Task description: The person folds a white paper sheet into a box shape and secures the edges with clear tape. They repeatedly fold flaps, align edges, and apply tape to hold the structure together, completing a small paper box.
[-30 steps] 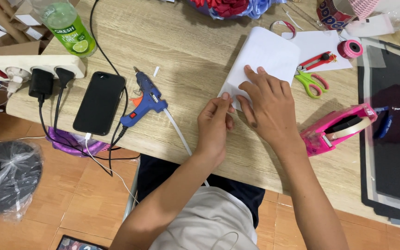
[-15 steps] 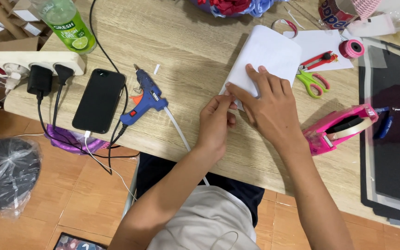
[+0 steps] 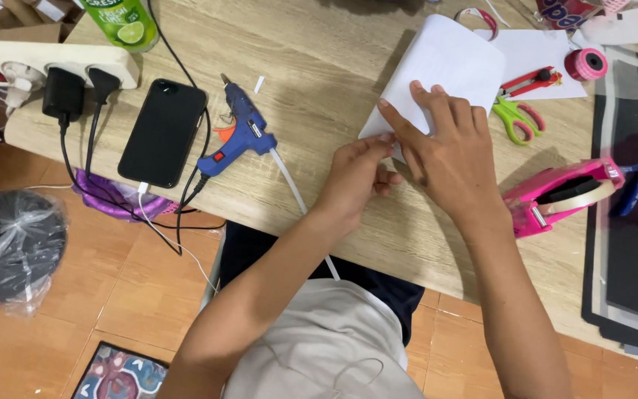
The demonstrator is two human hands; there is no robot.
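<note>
A white sheet of paper (image 3: 448, 63) lies on the wooden table (image 3: 319, 66). My right hand (image 3: 448, 159) presses flat on the sheet's near part, fingers spread toward its left edge. My left hand (image 3: 356, 177) pinches the sheet's near left corner between thumb and fingers. Both hands touch each other at that corner. The corner itself is hidden under my fingers.
A blue hot glue gun (image 3: 238, 133) with a white glue stick lies left of my hands, beside a black phone (image 3: 162, 133) and a power strip (image 3: 46, 63). Green-and-pink scissors (image 3: 517, 118), a red cutter (image 3: 529, 81), pink tape roll (image 3: 585, 64) and a pink tape dispenser (image 3: 563, 196) lie to the right.
My left hand has closed tighter on the sheet's near corner, and my right hand's fingers have slid slightly along the paper. The camera has shifted a little.
</note>
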